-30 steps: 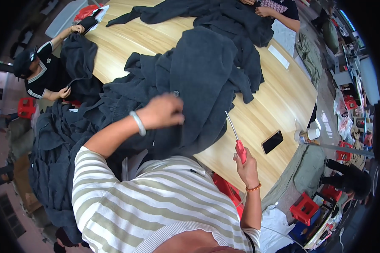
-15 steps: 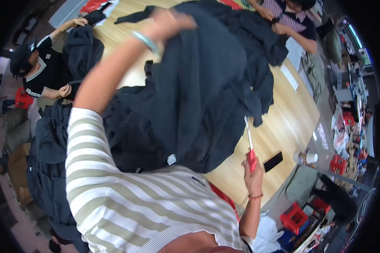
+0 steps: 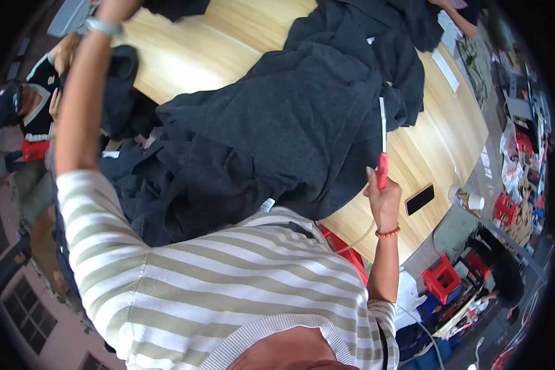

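A slim tool with a red handle and a long thin metal tip stands upright in my right hand, its fingers wrapped around the handle. A pale cord or tube runs down from near this hand. The tip overlaps the edge of a large dark garment spread in folds across the table before me. My left hand is raised far to the upper left, smeared and partly cut off by the picture's edge. A dark piece of cloth lies close beside it; whether the fingers touch it is hidden.
A wooden table carries the cloth, a black phone and a white paper strip. A white cup stands at its right edge. A co-worker in a dark cap sits at left; another person's arm reaches in at upper right. Red stools stand lower right.
My left hand has swung up and left, away from the middle of the dark cloth, which now lies lower and flatter. My right hand with the tool appears slightly farther forward and right.
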The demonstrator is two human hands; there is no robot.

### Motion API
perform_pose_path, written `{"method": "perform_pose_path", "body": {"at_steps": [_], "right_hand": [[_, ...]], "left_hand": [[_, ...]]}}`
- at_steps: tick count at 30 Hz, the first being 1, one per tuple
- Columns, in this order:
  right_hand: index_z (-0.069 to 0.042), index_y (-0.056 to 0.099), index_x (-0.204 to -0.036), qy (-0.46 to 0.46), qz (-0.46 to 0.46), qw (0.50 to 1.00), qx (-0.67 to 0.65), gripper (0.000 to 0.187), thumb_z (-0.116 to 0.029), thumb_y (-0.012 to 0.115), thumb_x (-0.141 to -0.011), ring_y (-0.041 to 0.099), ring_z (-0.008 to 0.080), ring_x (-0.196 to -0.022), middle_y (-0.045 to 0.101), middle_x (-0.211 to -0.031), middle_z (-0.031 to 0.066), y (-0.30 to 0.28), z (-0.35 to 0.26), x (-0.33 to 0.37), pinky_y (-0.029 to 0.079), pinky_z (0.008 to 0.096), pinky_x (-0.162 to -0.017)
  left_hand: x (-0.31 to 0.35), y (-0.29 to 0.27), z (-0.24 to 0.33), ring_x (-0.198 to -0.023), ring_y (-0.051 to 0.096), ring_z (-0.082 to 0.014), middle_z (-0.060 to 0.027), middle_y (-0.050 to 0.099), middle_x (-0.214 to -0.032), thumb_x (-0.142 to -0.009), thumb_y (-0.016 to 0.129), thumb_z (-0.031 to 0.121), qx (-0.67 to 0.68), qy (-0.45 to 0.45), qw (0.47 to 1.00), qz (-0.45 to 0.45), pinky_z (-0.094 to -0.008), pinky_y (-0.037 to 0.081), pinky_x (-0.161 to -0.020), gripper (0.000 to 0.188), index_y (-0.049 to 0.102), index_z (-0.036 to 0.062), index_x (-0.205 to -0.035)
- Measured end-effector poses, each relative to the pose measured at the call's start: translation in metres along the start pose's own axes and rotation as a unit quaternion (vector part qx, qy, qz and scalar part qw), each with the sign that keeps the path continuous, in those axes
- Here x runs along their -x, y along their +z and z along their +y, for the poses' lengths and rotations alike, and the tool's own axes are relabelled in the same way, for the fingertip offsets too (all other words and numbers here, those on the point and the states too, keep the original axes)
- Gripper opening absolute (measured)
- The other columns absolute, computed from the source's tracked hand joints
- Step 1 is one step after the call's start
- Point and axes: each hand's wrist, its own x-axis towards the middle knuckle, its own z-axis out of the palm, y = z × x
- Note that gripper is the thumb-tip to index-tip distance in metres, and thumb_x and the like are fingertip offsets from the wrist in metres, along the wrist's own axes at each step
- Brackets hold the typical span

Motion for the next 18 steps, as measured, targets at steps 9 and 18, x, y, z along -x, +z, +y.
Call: {"method": "perform_pose_path", "body": {"at_steps": [9,18], "right_hand": [[0.002,0.068,-0.085,0.028,0.020,0.978,-0.204,0.032,-0.028,0.060,-0.095,0.045,0.0044,-0.045,0.065,-0.062,0.0059,0.016,0.027,0.011,0.036,0.0209,-0.044],[0.004,0.068,-0.082,0.072,0.005,0.978,-0.196,0.030,-0.022,0.061,-0.094,0.055,0.0091,-0.058,0.067,-0.065,0.0071,-0.015,0.078,0.050,0.045,0.0263,-0.059]], "left_hand": [[0.301,0.239,0.092,-0.106,0.055,-0.0339,-0.0254,0.053,-0.114,-0.070,0.080,0.036,0.086,0.019,0.945,-0.316,-0.0388,0.046,-0.093,0.092,0.034,-0.0030,-0.139],[0.247,0.183,0.066,-0.094,0.059,-0.0118,-0.0063,0.065,-0.105,-0.079,0.076,0.014,0.362,-0.181,0.815,-0.416,-0.0279,0.050,-0.083,0.046,0.058,-0.0030,-0.119]]}}
